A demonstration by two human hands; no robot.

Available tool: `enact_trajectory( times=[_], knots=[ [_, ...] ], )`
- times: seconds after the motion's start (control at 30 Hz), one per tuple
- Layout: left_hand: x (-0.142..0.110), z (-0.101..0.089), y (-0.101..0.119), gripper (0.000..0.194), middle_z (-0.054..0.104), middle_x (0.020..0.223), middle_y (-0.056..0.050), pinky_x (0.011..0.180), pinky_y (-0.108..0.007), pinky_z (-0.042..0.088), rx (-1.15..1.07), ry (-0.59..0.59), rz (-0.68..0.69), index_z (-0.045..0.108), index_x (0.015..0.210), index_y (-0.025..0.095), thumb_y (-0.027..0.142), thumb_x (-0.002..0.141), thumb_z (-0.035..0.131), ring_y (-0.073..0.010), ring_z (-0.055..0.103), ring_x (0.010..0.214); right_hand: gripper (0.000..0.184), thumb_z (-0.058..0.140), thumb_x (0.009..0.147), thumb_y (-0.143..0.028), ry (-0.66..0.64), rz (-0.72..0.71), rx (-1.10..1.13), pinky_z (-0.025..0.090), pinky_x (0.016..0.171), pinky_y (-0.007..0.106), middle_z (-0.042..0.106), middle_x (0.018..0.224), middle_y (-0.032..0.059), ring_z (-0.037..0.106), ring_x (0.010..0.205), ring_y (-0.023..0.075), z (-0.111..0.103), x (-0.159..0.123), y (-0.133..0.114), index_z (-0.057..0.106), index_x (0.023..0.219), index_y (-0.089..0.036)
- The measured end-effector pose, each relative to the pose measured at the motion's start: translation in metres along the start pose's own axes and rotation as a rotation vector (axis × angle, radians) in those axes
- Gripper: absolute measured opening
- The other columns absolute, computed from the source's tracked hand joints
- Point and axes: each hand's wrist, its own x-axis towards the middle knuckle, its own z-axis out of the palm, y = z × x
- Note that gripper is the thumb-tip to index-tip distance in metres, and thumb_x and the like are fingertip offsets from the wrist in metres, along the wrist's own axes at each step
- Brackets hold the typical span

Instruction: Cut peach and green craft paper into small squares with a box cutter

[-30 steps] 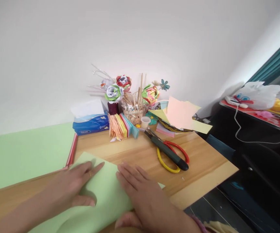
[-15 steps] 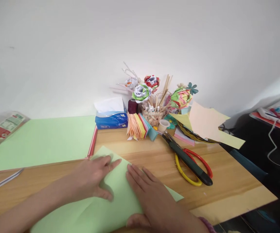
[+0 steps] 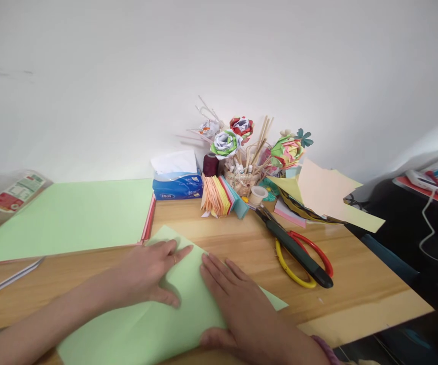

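Observation:
A sheet of light green paper [image 3: 188, 299], folded over on itself, lies on the wooden table in front of me. My left hand [image 3: 161, 274] rests on its upper left part, index finger stretched toward the upper edge and thumb spread apart. On the right side of the paper, my right hand [image 3: 238, 299] lies flat, its fingertips at the upper right edge. A corner of the sheet shows beyond the right hand; the palm hides part of the paper.
At the left lies a green paper stack [image 3: 89, 218] beside a ruler-like strip [image 3: 9, 281]. A blue tissue pack [image 3: 177, 186], folded coloured papers [image 3: 219, 196] and a basket [image 3: 242, 182] with paper flowers stand along the wall. Scissors [image 3: 295, 276] and a dark-handled tool [image 3: 298, 253] lie right.
The view has shifted slightly, so the background sits a little further right. Both hands stay pressed on the green paper in nearly the same places.

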Motion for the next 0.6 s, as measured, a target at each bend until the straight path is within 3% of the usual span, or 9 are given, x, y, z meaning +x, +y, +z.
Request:
enact_trajectory(
  times=[0.23,0.3,0.47,0.6],
  knots=[
    [-0.001,-0.003,0.001,0.087,0.057,0.102,-0.009,0.071,-0.033,0.046,0.034,0.009,0.015,0.036,0.139,0.018,0.070,0.072,0.054,-0.0271,0.057,0.091,0.067,0.028,0.092,-0.054,-0.023,0.061,0.053,0.010,0.114,0.040,0.018,0.150,0.0100,0.011,0.139,0.0178,-0.008,0.004,-0.010,0.023,0.143,-0.011],
    [-0.001,-0.003,0.000,0.085,0.057,0.102,-0.009,0.072,-0.033,0.046,0.036,0.002,0.036,0.035,0.139,0.017,0.070,0.075,0.051,-0.0264,0.057,0.090,0.070,0.029,0.091,-0.058,-0.021,0.002,0.057,0.007,0.114,0.039,0.019,0.150,0.0107,0.010,0.139,0.0177,-0.004,0.006,-0.014,0.024,0.143,-0.011],
    [-0.003,-0.004,-0.004,0.051,0.055,0.107,-0.009,0.078,-0.031,0.045,0.011,0.005,0.082,0.032,0.141,0.018,0.043,0.097,0.027,-0.0220,0.056,0.094,0.084,0.035,0.085,-0.064,-0.059,-0.181,0.072,0.002,0.113,0.035,0.015,0.151,0.0134,0.003,0.139,0.0178,0.003,0.008,-0.021,0.019,0.144,-0.007],
    [-0.002,-0.004,-0.006,0.046,0.056,0.106,-0.009,0.078,-0.030,0.045,0.025,0.014,0.084,0.035,0.140,0.019,0.033,0.098,0.020,-0.0209,0.056,0.093,0.081,0.040,0.086,-0.060,-0.047,-0.181,0.076,0.006,0.114,0.034,0.015,0.150,0.0136,0.005,0.139,0.0175,-0.005,0.004,-0.023,0.020,0.144,-0.007]
  ],
)
